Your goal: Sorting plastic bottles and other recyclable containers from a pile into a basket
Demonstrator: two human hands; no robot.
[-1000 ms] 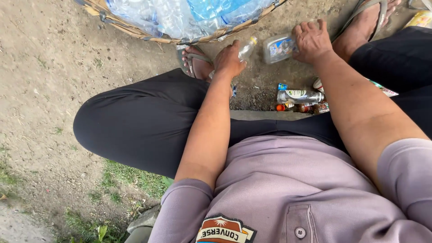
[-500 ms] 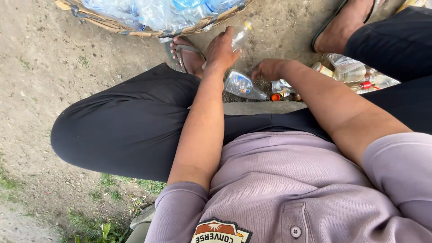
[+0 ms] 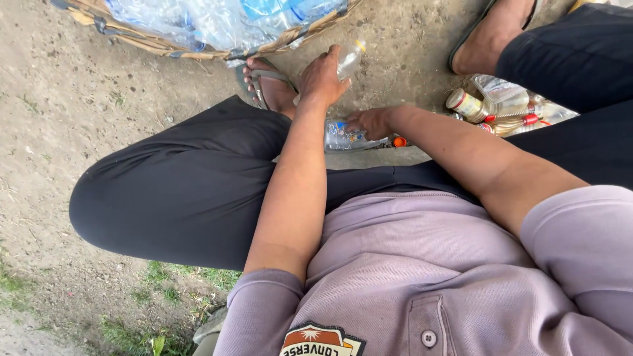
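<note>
Seated on bare dirt, you work w/ both hands low between your knees. Your left hand [image 3: 321, 79] is wrapped round a clear plastic bottle [image 3: 349, 58], fingers curled, cap end pointing up & away toward the basket [image 3: 148, 43]; its long axis runs diagonal, lower left to upper right. Your right hand [image 3: 371, 122] rests fingers-down on a 2nd bottle [image 3: 343, 137], crumpled clear plastic w/ a blue label, lying flat on the ground; its long axis is roughly left-right, an orange cap [image 3: 398, 141] at the right end. Can't tell if that hand grips or just presses, as the fingers hide the contact. The basket, woven cane w/ a rough rim, sits at top, packed w/ crushed clear & blue-tinted plastic. Your sandalled foot [image 3: 270, 82] lies just left of the held bottle, touching distance from the basket. At right, near your other leg, a small heap [image 3: 504, 109] of glass-like bottles w/ red & cream caps. Black trousers & a mauve shirt fill the foreground, blocking the ground beneath.
</note>
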